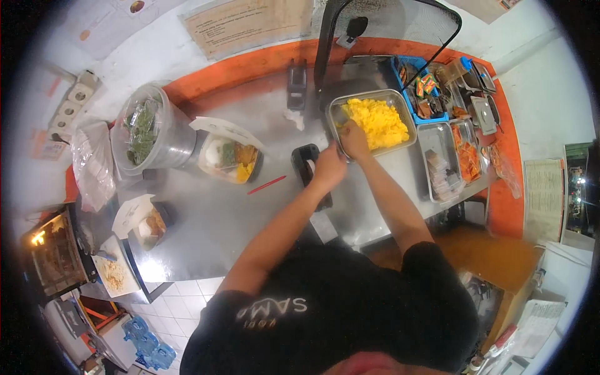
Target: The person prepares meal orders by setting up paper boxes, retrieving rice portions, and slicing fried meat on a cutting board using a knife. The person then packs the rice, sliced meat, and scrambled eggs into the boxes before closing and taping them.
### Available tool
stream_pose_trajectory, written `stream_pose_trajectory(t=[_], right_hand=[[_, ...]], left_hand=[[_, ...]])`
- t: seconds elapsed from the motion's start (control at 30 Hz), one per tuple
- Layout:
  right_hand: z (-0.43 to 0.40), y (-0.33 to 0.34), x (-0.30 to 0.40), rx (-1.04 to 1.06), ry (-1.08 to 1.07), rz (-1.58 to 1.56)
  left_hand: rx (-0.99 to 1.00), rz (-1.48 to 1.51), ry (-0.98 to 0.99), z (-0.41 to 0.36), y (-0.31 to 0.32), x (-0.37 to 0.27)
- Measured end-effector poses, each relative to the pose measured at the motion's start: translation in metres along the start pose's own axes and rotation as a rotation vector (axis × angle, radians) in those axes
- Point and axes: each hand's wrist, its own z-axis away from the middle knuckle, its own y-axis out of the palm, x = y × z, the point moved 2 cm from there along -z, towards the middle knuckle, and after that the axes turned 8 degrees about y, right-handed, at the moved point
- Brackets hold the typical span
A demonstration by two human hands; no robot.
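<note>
A rectangular food tray (412, 133) holds a heap of yellow scrambled egg (377, 122) in front of me. My right hand (355, 140) reaches over its near left corner, fingers curled inside beside the egg; what they grip is hidden. Close by, my left hand (331, 165) is at the tray's outer corner with fingers bent, and whether it holds anything is unclear. Under my left forearm lies a black device (303, 161) with a white paper strip (323, 226) by its near end. A red pen (266, 185) rests left of it on the steel table (211, 220).
Two open takeaway boxes (229, 157) (151, 228) contain rice and other food. A clear tub (180, 136) of leaves stands back left. On the right are a blue basket (412, 110) of packets and a metal tray (426, 164). A black mesh cover (323, 47) rises behind the egg tray.
</note>
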Motion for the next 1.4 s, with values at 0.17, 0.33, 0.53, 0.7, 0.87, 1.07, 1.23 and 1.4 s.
stream_pose_trajectory(t=[0.17, 0.33, 0.53, 0.7, 0.87, 1.07, 1.23, 1.4], right_hand=[[-0.002, -0.014, -0.007, 0.220, 0.206, -0.384], [0.010, -0.037, -0.006, 0.417, 0.505, -0.829], [0.015, -0.060, -0.007, 0.405, 0.493, -0.943], [0.025, -0.083, 0.009, 0.355, 0.506, -1.159], [0.077, -0.091, 0.069, 0.606, 0.536, -1.161], [0.134, -0.011, 0.142, 0.925, 0.550, -1.068], [0.136, 0.115, 0.150, 0.616, 0.049, -0.445], [0.144, 0.120, 0.157, 0.485, -0.207, -0.161]], left_hand=[[0.047, -0.317, 0.029, -0.033, 0.031, 0.009], [-0.076, -0.297, -0.041, -0.030, 0.025, -0.010], [0.016, -0.081, 0.078, -0.009, -0.004, -0.010], [0.189, 0.214, -0.052, 0.072, -0.058, -0.026], [0.103, 0.336, -0.305, 0.151, -0.116, 0.010], [-0.219, 0.307, -0.468, 0.214, -0.165, 0.056], [-0.375, 0.388, -0.498, 0.231, -0.178, 0.051], [-0.408, 0.395, -0.473, 0.236, -0.181, 0.054]])
